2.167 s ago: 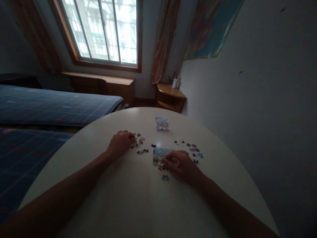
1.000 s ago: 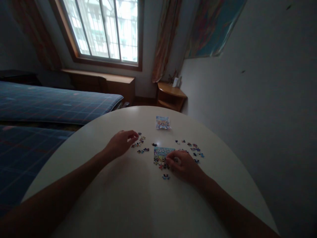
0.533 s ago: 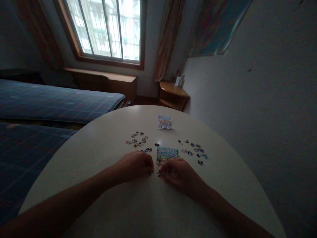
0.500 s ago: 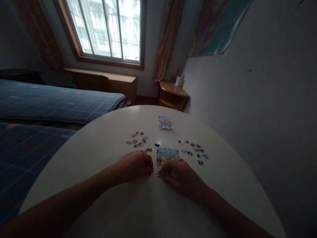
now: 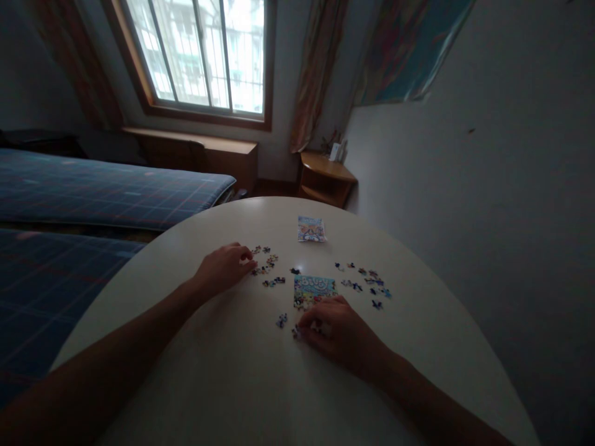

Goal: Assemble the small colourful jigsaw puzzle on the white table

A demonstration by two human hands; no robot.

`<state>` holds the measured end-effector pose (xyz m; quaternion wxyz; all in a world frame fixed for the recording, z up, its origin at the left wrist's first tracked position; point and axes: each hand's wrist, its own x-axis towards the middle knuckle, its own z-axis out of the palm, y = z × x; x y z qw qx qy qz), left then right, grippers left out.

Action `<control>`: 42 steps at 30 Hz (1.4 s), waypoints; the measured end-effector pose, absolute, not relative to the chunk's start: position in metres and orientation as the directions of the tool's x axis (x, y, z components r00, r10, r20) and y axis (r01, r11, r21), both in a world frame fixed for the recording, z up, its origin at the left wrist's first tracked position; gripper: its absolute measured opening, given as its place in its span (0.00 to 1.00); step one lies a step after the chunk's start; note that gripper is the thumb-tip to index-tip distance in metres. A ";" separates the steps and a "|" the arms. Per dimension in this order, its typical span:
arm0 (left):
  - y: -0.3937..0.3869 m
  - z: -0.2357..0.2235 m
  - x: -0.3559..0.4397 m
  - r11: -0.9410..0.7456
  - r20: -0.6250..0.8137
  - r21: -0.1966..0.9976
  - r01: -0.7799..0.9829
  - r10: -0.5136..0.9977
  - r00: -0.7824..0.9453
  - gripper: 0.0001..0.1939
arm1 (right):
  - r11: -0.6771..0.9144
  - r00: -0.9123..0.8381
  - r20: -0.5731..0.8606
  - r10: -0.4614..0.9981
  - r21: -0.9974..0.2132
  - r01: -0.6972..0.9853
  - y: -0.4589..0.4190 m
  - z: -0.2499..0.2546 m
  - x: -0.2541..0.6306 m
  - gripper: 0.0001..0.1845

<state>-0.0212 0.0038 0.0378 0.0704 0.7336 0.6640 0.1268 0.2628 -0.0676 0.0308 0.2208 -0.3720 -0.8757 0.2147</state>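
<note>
Working with two hands at one white table [image 5: 223, 387], I keep my left hand [image 5: 222, 267] low at the left cluster [image 5: 271, 260] of pieces, thumb and forefinger a little apart. Pieces overlap there and beneath my fingertips, so I cannot give an exact count. My right hand [image 5: 341, 331] lies across the lower right of one panel [image 5: 313, 286], a bright rectangle with pale lettering along its top. Right thumb and forefinger come together at one piece [image 5: 295, 332]; whether they pinch it or merely touch it I cannot tell. One loose piece [image 5: 282, 320] lies just left of those fingertips, and one dark piece [image 5: 295, 271] near the panel's upper left corner. A short row [image 5: 279, 280] sits between left cluster and panel. The right cluster [image 5: 377, 305] numbers about ten, some touching. Beyond the panel lies one printed sheet [image 5: 311, 229]. Behind: one window [image 5: 195, 56], two curtains [image 5: 316, 74], two plaid mattresses [image 5: 111, 192], one corner shelf [image 5: 325, 166], one poster [image 5: 413, 52].
</note>
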 end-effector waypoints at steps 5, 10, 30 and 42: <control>0.007 0.034 -0.023 -0.114 0.050 0.287 0.951 0.993 0.104 0.13 | 0.628 -0.598 0.259 0.758 -0.536 0.564 -0.065 0.034 0.265 0.03; 0.005 0.034 -0.025 -0.110 0.023 0.291 0.951 0.994 0.108 0.13 | 0.632 -0.593 0.263 0.761 -0.506 0.587 -0.062 0.034 0.268 0.02; 0.012 0.025 -0.033 -0.161 0.044 0.307 0.938 0.987 0.155 0.15 | 0.567 -0.522 0.248 0.816 -0.513 0.644 -0.048 0.033 0.280 0.04; 0.007 0.031 -0.031 -0.214 0.071 0.345 0.914 0.977 0.202 0.09 | 0.562 -0.518 0.242 0.821 -0.509 0.652 -0.048 0.034 0.280 0.04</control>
